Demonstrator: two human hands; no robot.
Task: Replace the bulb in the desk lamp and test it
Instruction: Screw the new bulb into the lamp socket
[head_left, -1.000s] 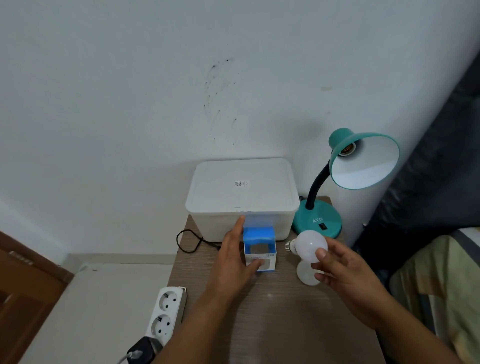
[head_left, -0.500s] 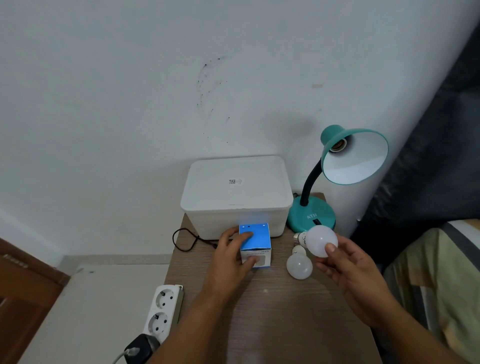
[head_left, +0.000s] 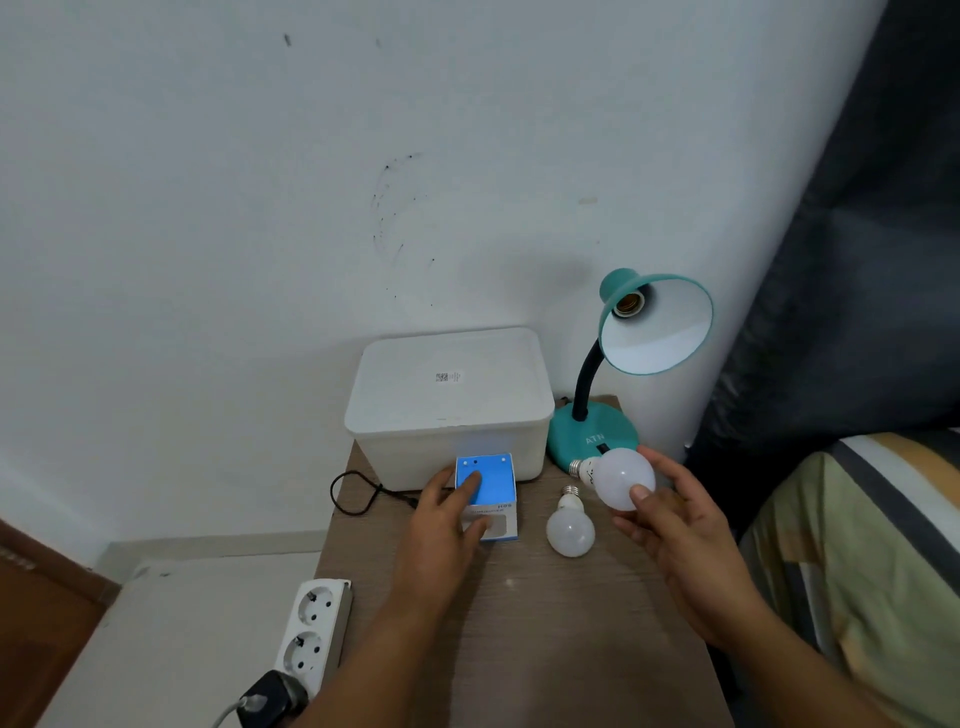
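A teal desk lamp (head_left: 592, 436) stands at the table's back right, its shade tilted toward me and its socket (head_left: 628, 304) bare. My right hand (head_left: 675, 525) holds a white bulb (head_left: 621, 475) in front of the lamp base, screw cap pointing left. A second white bulb (head_left: 570, 527) lies on the table just below it. My left hand (head_left: 441, 525) grips a blue and white bulb box (head_left: 488, 493), index finger on its blue top flap, thumb on its front.
A white lidded plastic box (head_left: 447, 400) sits against the wall behind the bulb box. A black cord (head_left: 358, 493) loops at the table's left edge. A white power strip (head_left: 314, 629) with a black plug lies lower left. Striped bedding (head_left: 857, 571) borders the right side.
My right hand has carried the bulb up and right, uncovering the second bulb on the table. My left hand has closed the box's blue top flap and keeps hold of it.
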